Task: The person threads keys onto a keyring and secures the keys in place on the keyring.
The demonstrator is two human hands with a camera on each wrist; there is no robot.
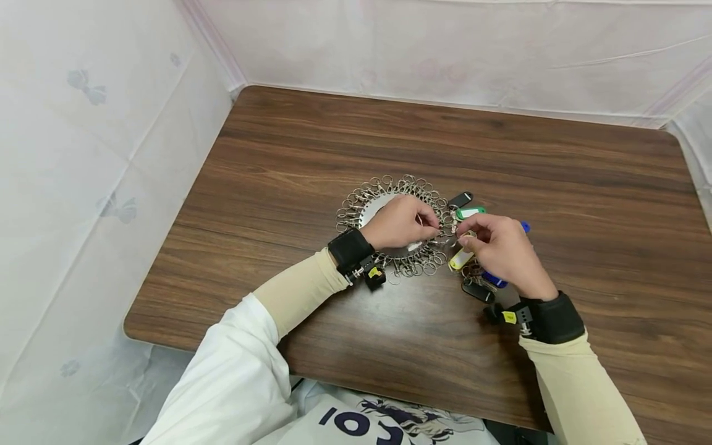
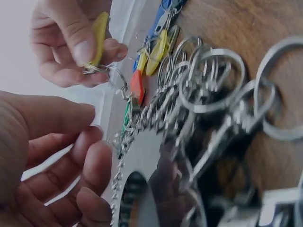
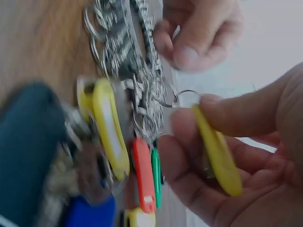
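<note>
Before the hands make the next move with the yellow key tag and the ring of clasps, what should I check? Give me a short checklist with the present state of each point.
1. Right hand holds the yellow key tag firmly: ok, pinched between thumb and fingers.
2. The tag's split ring is visible and free: ok, it sticks out beyond the fingertips.
3. Left hand holds one clasp on the round key organizer: cannot tell, its fingertips are curled at the clasps but the grip is hidden.
4. That clasp is open: cannot tell, too blurred.
5. Other key tags stay out of the way: not ok, the red, green and yellow ones crowd right beside the ring.
</note>
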